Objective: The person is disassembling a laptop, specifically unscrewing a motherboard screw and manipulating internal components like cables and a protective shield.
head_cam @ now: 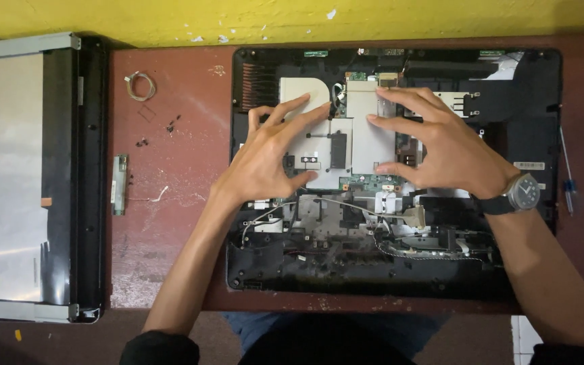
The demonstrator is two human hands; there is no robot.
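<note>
An opened black computer chassis [522,135] lies on a reddish-brown table [170,223], with circuit boards, cables and a silver metal shield plate [359,135] inside. My left hand [265,159] hovers with spread fingers over the left part of the silver plate, fingertips touching its surface. My right hand [441,145], with a wristwatch [523,192] on the wrist, rests fingertips on the plate's right part. Neither hand grips anything. A green board [366,182] shows just below the plate.
A display panel in a black frame [28,176] lies at the table's left. Small screws [170,125], a coiled wire [140,86] and a narrow metal strip [120,184] lie between. A blue-handled screwdriver [568,179] sits at the right edge. A yellow wall runs behind.
</note>
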